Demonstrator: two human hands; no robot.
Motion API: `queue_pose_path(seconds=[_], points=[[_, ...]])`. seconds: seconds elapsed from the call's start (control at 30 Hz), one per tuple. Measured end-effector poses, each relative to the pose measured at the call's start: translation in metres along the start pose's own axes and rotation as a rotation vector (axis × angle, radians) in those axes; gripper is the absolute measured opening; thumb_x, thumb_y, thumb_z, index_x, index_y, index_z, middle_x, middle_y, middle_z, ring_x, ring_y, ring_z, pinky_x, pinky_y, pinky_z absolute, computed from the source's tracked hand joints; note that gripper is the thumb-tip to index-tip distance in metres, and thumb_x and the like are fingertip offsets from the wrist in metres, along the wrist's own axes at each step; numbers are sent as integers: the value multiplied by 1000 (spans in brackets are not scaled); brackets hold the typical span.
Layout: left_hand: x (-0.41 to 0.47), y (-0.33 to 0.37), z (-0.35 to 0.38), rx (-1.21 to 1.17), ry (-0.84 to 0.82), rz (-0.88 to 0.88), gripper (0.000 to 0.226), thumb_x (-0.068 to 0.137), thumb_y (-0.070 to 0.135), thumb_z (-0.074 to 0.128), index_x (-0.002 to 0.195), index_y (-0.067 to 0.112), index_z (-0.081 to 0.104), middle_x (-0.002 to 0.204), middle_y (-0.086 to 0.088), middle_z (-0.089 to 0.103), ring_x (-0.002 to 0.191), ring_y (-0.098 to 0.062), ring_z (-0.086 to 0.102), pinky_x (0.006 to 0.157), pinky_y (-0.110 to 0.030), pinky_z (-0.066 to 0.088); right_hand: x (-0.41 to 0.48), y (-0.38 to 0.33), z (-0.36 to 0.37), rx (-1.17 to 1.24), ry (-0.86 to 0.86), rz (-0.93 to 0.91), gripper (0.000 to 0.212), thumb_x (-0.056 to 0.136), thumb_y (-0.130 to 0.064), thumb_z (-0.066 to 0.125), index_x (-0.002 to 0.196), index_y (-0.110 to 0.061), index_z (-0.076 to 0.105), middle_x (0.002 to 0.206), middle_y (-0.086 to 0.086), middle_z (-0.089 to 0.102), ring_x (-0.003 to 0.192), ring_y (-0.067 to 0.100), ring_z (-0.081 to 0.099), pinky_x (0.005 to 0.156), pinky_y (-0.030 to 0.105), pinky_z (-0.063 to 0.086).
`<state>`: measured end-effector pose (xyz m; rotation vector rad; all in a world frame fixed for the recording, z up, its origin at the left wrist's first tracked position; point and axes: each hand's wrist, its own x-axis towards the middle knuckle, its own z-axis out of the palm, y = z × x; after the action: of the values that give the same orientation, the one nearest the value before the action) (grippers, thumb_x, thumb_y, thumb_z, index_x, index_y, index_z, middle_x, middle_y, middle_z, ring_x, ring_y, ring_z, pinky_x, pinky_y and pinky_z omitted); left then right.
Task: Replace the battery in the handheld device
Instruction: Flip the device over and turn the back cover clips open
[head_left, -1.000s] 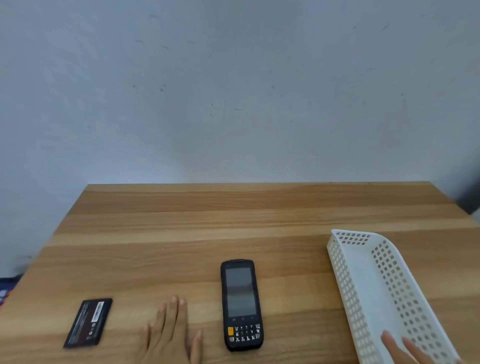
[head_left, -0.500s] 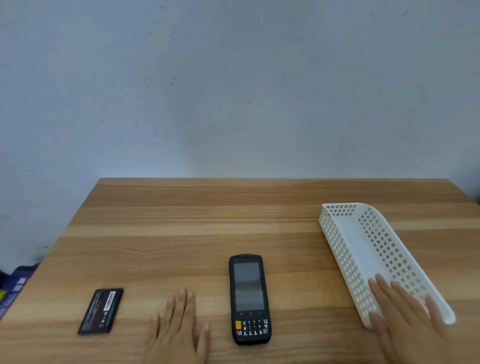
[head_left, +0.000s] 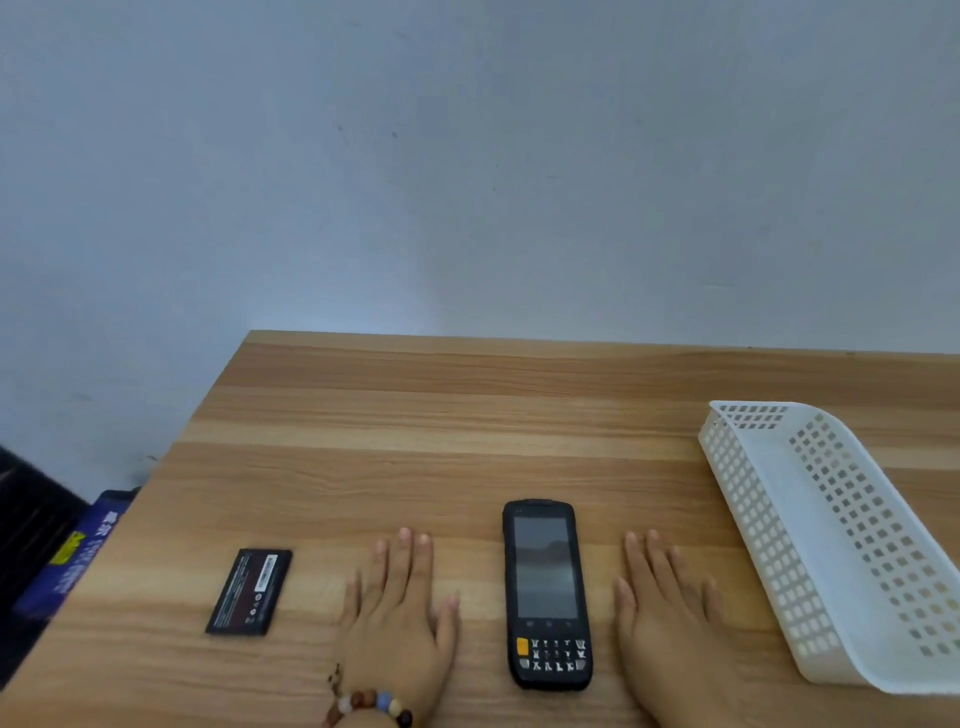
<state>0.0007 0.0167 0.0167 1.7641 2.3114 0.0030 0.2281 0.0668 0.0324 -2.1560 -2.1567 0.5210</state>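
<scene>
A black handheld device (head_left: 545, 592) lies screen up on the wooden table (head_left: 467, 426), its keypad with one orange key nearest me. A flat black battery (head_left: 250, 591) with a label lies apart to the left. My left hand (head_left: 397, 618) rests palm down just left of the device, fingers spread, a bead bracelet on the wrist. My right hand (head_left: 667, 618) lies flat just right of the device. Neither hand touches the device or holds anything.
A white perforated plastic basket (head_left: 841, 551) stands at the right, tipped on its side with the opening facing the device. A dark blue package (head_left: 78, 556) sits beyond the table's left edge. A pale wall runs behind the table.
My right hand has left the white basket and come down flat beside the device. The view has shifted, so everything sits further right in the frame. The left hand stays flat.
</scene>
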Motion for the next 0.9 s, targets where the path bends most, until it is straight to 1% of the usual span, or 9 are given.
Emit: queue_pose_path(seconds=[0.1,0.4,0.53,0.57,0.67,0.73,0.77,0.83,0.9], points=[[1,0,0,-11,-8,-8,77,63,58,-25,135,30,-30,145,7,-31,130,-12,-27,106,-36,-14,2,-2,-1,19,-49,24,52,96,-40,6,144,-34,-11,155,-11,-15,143,9,-12,118,41,-6],[4,-3,2,0,-53,-5,75,64,59,-24,134,30,-31,144,7,-32,129,-12,-27,105,-37,-13,2,-6,0,49,-29,67,52,96,-40,10,146,-33,-5,156,-11,-10,144,10,-9,118,40,-4],[4,-2,2,-13,-23,-1,74,65,59,-23,132,31,-31,143,8,-31,128,-10,-25,106,-36,-12,-12,-33,-6,281,37,202,57,95,-41,32,146,-22,15,157,4,9,144,21,9,119,42,12],[3,-3,3,-11,-7,4,72,67,59,-22,132,31,-30,143,8,-31,129,-10,-24,107,-36,-11,-19,-47,-7,349,31,207,60,94,-43,36,146,-22,15,156,5,11,143,23,12,118,41,15],[2,-3,3,-33,18,-2,65,75,60,-16,131,30,-30,141,9,-30,138,-13,-17,109,-36,-8,-37,-85,2,317,-60,127,82,84,-62,41,146,-27,2,156,1,1,143,22,8,116,37,13],[1,-4,4,-40,28,10,60,84,60,-8,131,30,-29,141,9,-30,139,-14,-16,110,-36,-8,-43,-96,8,258,-112,144,99,75,-72,44,146,-28,-10,156,1,-10,143,24,3,117,38,12],[2,-4,5,-45,31,15,58,87,59,-5,132,30,-29,141,9,-30,139,-14,-16,111,-37,-8,-44,-97,10,228,-118,154,104,73,-72,47,145,-29,-15,155,2,-14,143,25,2,117,38,13],[2,-5,7,-55,46,27,64,77,59,-15,132,30,-29,141,9,-31,138,-13,-18,112,-37,-8,-45,-96,10,202,-111,153,106,73,-67,53,143,-31,-18,155,2,-16,142,25,6,116,38,17],[0,-5,9,-64,53,39,70,68,57,-21,133,30,-29,142,9,-30,138,-12,-19,112,-37,-8,-44,-94,8,254,-93,133,102,76,-58,58,145,-32,-13,155,1,-10,140,24,12,114,35,22]])
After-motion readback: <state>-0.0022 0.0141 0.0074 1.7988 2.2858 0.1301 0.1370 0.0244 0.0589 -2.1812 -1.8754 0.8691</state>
